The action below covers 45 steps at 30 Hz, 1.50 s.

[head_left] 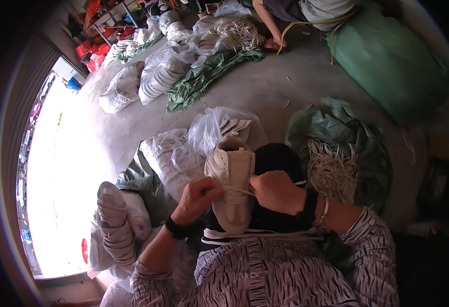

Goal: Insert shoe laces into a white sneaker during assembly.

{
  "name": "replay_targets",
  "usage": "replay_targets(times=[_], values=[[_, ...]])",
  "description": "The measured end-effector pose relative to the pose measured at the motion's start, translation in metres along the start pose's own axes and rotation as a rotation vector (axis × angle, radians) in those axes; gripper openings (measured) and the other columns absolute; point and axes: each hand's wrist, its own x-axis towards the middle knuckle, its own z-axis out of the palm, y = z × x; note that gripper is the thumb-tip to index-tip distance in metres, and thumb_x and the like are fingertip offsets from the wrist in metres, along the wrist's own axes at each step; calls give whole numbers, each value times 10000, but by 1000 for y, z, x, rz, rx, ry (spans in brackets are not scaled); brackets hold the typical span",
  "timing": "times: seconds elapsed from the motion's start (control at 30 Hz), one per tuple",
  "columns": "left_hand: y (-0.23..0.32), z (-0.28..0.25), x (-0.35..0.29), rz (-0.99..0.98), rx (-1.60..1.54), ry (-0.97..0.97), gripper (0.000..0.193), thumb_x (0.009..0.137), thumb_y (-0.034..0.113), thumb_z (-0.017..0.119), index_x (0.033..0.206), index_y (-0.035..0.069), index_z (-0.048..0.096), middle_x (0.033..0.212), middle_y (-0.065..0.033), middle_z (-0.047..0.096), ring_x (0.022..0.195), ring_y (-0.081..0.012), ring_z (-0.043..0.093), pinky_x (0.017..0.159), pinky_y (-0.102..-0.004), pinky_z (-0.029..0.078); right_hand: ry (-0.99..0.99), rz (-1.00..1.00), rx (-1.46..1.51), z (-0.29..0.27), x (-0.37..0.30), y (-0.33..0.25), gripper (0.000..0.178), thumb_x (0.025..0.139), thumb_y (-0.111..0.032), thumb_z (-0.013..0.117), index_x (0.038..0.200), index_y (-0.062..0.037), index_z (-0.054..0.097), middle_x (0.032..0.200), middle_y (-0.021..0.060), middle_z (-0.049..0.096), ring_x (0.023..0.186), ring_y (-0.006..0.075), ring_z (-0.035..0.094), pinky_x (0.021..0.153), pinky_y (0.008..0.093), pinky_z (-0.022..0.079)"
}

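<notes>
A cream sneaker [229, 166] rests on my lap, its toe toward me and its ankle opening away. A pale shoelace [238, 191] crosses its front near the lowest eyelets. My left hand [196, 198] is closed in a pinch on the lace at the shoe's left side. On the other side, my right hand [278, 192] has its fingers curled at the lace's other end, close against the shoe. The fingertips of the right hand are partly hidden. More loose white laces [262, 234] lie across my lap below the toe.
Beyond the shoe sits a clear plastic bag [222, 123] with shoe parts. A green sack [331, 120] at right holds a heap of laces [332, 169]. Stacked shoe uppers [116, 225] stand at left. Farther off are filled bags [165, 74], a large green sack [388, 64] and another person's hand [275, 42].
</notes>
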Motion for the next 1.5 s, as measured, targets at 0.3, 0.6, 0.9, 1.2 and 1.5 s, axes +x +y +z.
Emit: replay_targets(times=[0.3,0.6,0.9,1.2,1.5], values=[[-10,9,13,-213,-274,30,115,866,138,573,824,30,583,731,37,547,678,-40,489,626,-198,406,-64,17,46,-4,-8,8,90,791,-77,504,819,-9,557,683,206,593,671,391,596,600,466,471],[4,23,8,-4,233,225,95,821,114,619,826,29,576,730,-1,573,673,-64,513,610,-236,431,-31,-28,-43,-2,-8,8,83,779,-108,545,768,-28,561,665,185,589,653,364,603,582,449,479],[5,19,4,-75,184,189,115,787,119,630,758,34,558,710,-67,581,638,-180,566,593,-317,445,198,-304,-270,-5,-5,17,60,752,-134,580,734,-78,572,678,81,533,630,265,593,559,378,473],[22,12,30,200,634,23,91,802,177,607,819,92,580,805,-85,565,798,-269,565,655,-397,453,221,-296,-317,-9,-2,24,87,751,-168,580,787,-90,566,780,69,541,710,241,583,576,369,454],[48,-26,61,841,1073,-345,215,672,260,726,770,136,580,911,-68,545,898,-244,535,761,-395,461,208,-513,-456,-17,10,4,170,810,-203,543,929,-96,599,810,90,580,722,228,605,614,382,477]])
